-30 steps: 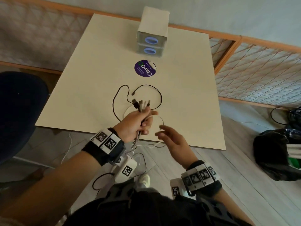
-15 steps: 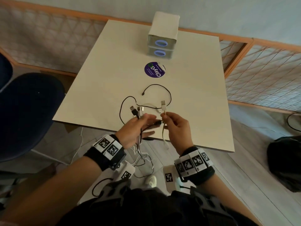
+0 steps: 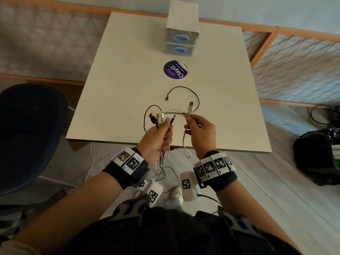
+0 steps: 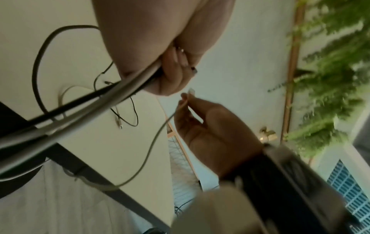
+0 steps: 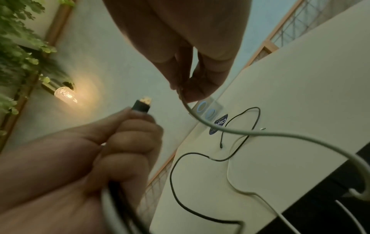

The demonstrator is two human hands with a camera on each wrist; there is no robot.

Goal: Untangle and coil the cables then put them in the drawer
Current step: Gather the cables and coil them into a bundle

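Over the near edge of the table, my left hand (image 3: 161,133) grips a bundle of cables (image 3: 160,119), black and white, with their plugs sticking up above the fist; the left hand (image 5: 128,142) shows a black plug on top. My right hand (image 3: 195,126) pinches a white cable (image 3: 185,142) just below its USB plug (image 3: 191,106), held upright. That white cable (image 4: 152,142) sags in a loop under the right hand (image 4: 200,120). A thin black cable (image 3: 185,89) loops on the table (image 3: 119,80) beyond both hands. The small two-drawer box (image 3: 182,42) stands closed at the far edge.
A round purple sticker (image 3: 175,69) lies between the drawer box and the cables. A dark chair (image 3: 27,133) stands left of the table, a black bag (image 3: 316,155) on the floor to the right. Wooden lattice panels (image 3: 294,67) fence the back. More cables hang towards the floor (image 3: 161,172).
My right hand reached in and took the white cable near its USB plug, then drew it right, apart from the bundle. The left hand kept its grip on the bundle.
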